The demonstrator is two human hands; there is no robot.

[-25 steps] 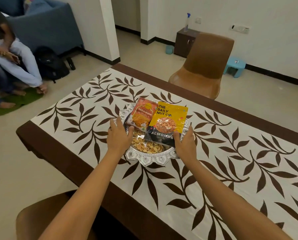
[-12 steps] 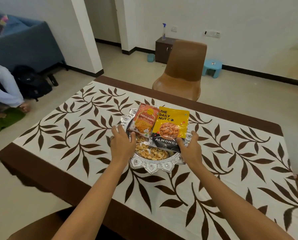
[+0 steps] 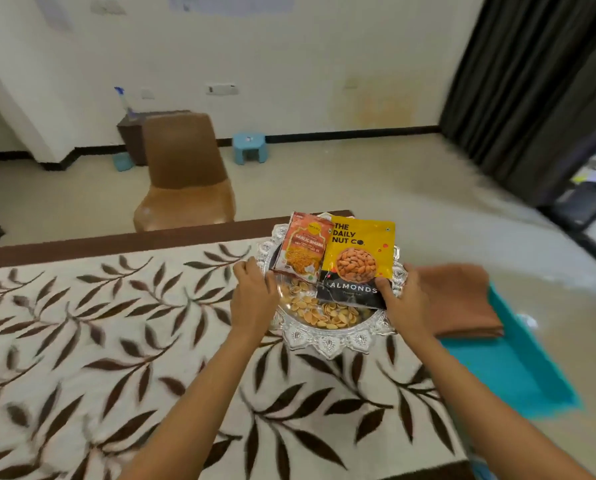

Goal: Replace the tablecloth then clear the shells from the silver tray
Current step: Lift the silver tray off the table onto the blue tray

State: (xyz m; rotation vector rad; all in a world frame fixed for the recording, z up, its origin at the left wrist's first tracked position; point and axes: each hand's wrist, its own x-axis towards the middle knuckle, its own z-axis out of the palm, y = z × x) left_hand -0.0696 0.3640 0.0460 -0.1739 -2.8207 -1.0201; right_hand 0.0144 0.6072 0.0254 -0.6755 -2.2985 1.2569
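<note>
Left hand (image 3: 253,299)'s fingers (image 3: 246,270) curl round the silver tray (image 3: 327,342)'s left rim. Between the hands, shells (image 3: 319,311) lie half hidden under two snack packets (image 3: 357,258). Right hand (image 3: 405,301) grips the right rim, fingers hidden. Blurred tablecloth (image 3: 116,341) lies beneath.

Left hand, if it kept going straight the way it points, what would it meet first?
The left hand grips the tray rim. Straight on, up and to the right, it would probably meet the orange packet lying on the tray first, though depth is unclear.
</note>
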